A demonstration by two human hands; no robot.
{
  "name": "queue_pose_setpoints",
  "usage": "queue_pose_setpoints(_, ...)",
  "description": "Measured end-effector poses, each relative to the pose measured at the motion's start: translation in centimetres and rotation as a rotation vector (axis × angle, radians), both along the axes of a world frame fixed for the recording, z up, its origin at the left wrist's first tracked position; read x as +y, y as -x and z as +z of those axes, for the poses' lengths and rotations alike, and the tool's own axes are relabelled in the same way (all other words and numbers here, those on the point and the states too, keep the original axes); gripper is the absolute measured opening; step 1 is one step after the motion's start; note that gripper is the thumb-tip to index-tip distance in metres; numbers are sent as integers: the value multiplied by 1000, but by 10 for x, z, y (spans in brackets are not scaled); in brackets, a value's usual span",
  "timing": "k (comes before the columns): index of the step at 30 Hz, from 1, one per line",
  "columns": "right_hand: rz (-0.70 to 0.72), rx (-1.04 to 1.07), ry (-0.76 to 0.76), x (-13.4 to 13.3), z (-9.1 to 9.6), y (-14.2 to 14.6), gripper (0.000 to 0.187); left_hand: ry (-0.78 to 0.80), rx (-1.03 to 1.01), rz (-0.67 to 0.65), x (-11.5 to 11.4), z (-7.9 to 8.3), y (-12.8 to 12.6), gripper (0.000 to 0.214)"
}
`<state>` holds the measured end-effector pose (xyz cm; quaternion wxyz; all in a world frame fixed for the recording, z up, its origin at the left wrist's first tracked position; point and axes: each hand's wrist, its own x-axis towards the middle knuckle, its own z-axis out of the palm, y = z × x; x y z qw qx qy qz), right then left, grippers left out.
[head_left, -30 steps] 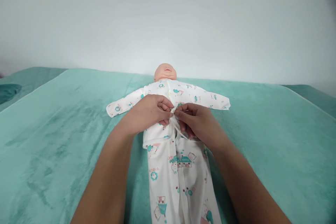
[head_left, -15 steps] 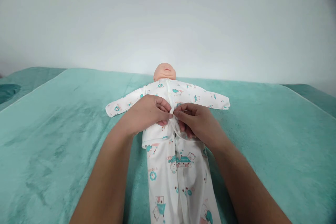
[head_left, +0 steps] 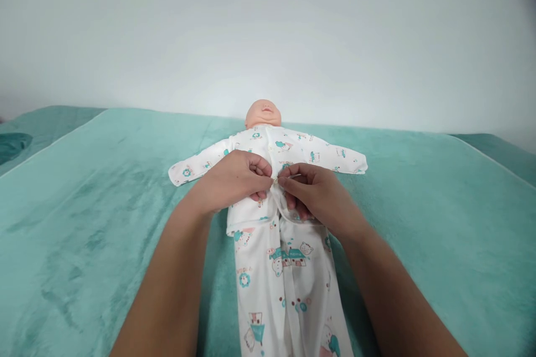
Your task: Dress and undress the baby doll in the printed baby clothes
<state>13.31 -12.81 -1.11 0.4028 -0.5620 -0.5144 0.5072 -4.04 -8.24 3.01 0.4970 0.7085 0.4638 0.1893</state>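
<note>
A baby doll (head_left: 263, 113) lies on its back on a teal blanket (head_left: 92, 206), head away from me, arms spread. It wears a white printed top (head_left: 288, 149) and matching trousers (head_left: 285, 284). My left hand (head_left: 234, 178) and my right hand (head_left: 314, 189) meet over the doll's belly. Both are closed in a pinch on the thin white tie strings (head_left: 280, 195) of the top, fingertips almost touching. The strings hang in a small loop below my fingers.
A plain white wall (head_left: 268, 33) rises right behind the blanket. A darker teal cloth (head_left: 12, 145) lies at the far left edge. The blanket's right edge drops off near the far right.
My fingertips have drawn slightly closer together over the doll's belly and the hanging string loop has shortened. The doll has not moved.
</note>
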Motion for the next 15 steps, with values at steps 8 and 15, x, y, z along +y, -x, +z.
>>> queue_pose_setpoints(8,-27,13,-3,1,0,2,17,8,-63,-67,4,-6,4,10)
queue_pose_setpoints(15,-45,26,0,1,-2,3,21,51,-135,20,5,-8,2,10)
